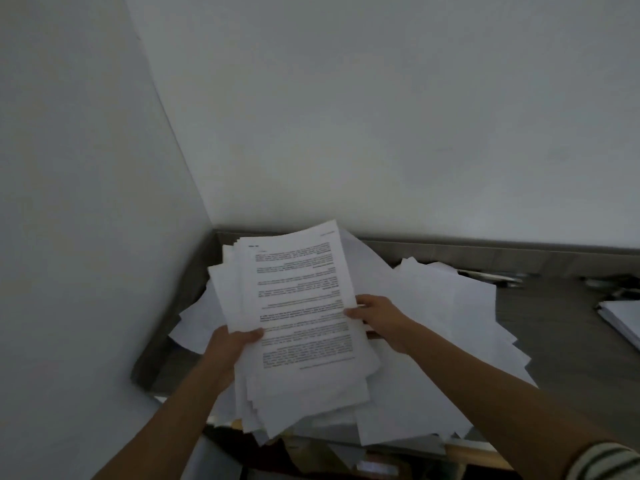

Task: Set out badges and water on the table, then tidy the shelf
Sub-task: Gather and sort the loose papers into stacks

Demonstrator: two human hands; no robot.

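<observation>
Plain white walls close the upper frame and left side, cornering the grey wooden shelf. Loose white sheets smother its centre; bare room lies lower right. The left hand and right hand grasp the printed white paper stack centre-frame.

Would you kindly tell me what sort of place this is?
Probably an office: the left hand and right hand hold a stack of printed pages over loose sheets strewn on a grey shelf in a white-walled corner.
</observation>
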